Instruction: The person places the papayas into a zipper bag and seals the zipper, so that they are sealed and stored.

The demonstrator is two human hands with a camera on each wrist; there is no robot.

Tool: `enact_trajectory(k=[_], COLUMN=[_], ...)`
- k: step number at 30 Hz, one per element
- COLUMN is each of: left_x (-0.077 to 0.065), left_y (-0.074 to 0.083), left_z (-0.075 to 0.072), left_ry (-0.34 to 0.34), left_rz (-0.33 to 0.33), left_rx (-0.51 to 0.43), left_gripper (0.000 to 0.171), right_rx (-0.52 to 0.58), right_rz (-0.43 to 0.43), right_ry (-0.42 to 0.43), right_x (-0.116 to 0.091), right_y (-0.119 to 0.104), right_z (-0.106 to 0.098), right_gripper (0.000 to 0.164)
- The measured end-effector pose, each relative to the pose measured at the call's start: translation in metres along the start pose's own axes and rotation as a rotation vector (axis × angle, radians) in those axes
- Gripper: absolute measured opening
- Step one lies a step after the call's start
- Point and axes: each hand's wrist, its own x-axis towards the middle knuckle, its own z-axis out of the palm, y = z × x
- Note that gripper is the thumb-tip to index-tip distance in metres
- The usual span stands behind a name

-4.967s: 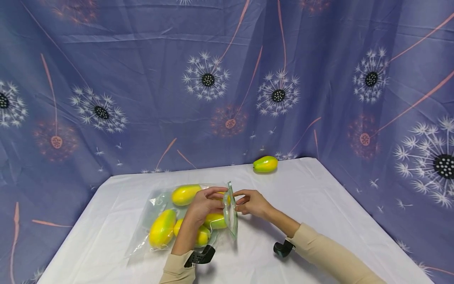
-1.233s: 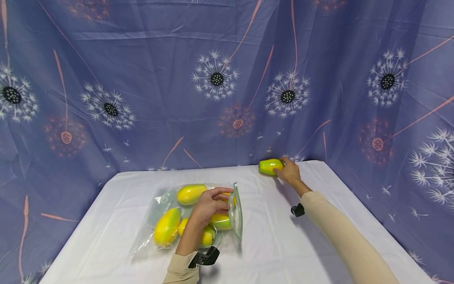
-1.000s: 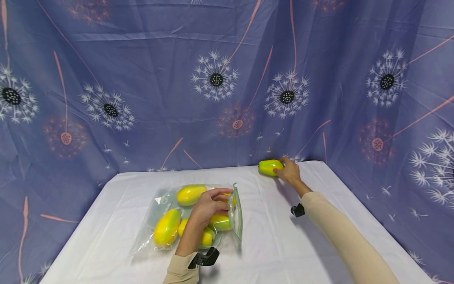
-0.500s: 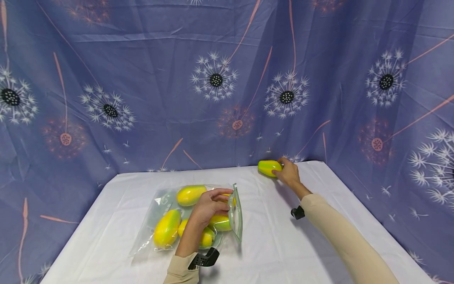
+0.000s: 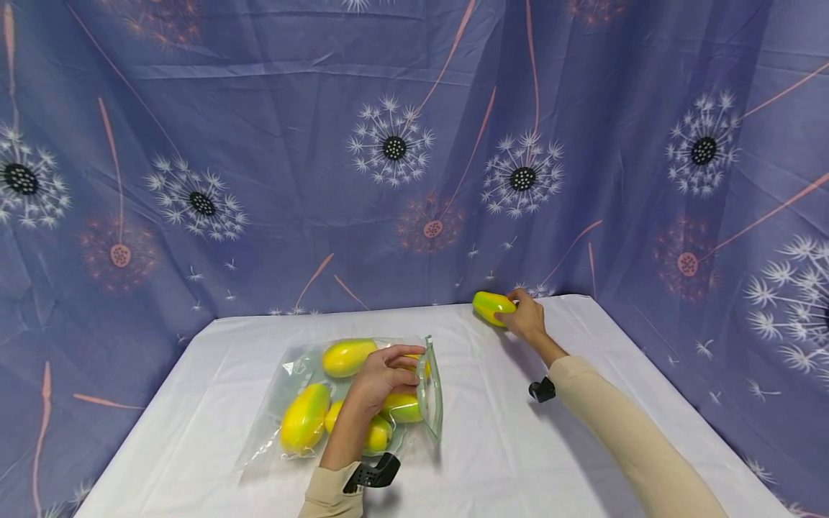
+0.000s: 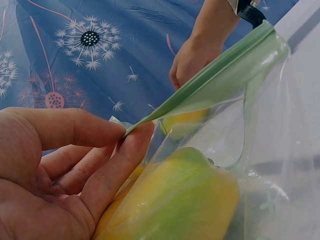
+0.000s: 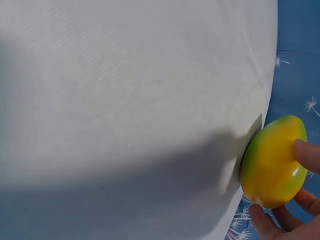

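Note:
A clear zip-lock bag (image 5: 275,399) with a green seal lies on its side, its mouth facing right. Several yellow-green papayas (image 5: 306,417) are inside it. My left hand (image 5: 378,378) reaches over the bag and pinches the rim of its mouth; in the left wrist view thumb and finger meet on the green zip strip (image 6: 215,75). At the table's back edge my right hand (image 5: 527,316) grips a loose papaya (image 5: 492,308) by its right end. In the right wrist view thumb and fingers lie around that papaya (image 7: 272,162). The left hand hides part of the bagged fruit.
A white cloth covers the table (image 5: 492,432). Blue curtains (image 5: 272,180) with dandelion prints stand close behind its back edge and along both sides. A black wrist device (image 5: 372,473) sits at the left cuff, just in front of the bag.
My right hand left the bag mouth, reached to the back right and took hold of the loose papaya, which has since turned slightly. The left hand stays on the bag rim.

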Motion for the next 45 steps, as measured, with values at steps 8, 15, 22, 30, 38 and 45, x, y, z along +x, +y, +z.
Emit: enact_trajectory(k=[8, 15, 22, 30, 38, 45], left_x=[0.000, 0.000, -0.001, 0.000, 0.000, 0.001], left_y=[-0.002, -0.003, -0.003, -0.001, 0.001, 0.000], left_z=[0.000, 0.000, 0.000, 0.001, -0.001, -0.001], left_ry=[0.001, -0.006, 0.002, -0.009, -0.010, -0.008], left_rz=[-0.005, -0.001, 0.005, -0.003, -0.007, -0.016], left_rx=[-0.007, -0.013, -0.004, -0.005, -0.010, -0.020], left_gripper=[0.054, 0.055, 0.053, 0.055, 0.056, 0.057], right_rx=[-0.013, 0.008, 0.065, 0.081, 0.091, 0.115], right_rz=[-0.015, 0.009, 0.064, 0.057, 0.044, 0.032], right_ry=[0.006, 0.003, 0.010, 0.072, 0.083, 0.074], right_x=[-0.004, -0.005, -0.006, -0.009, -0.013, -0.020], right_y=[0.001, 0.003, 0.002, 0.004, 0.000, -0.003], right_z=[0.005, 0.009, 0.014, 0.017, 0.017, 0.012], right_gripper=[0.056, 0.058, 0.058, 0.060, 0.058, 0.057])
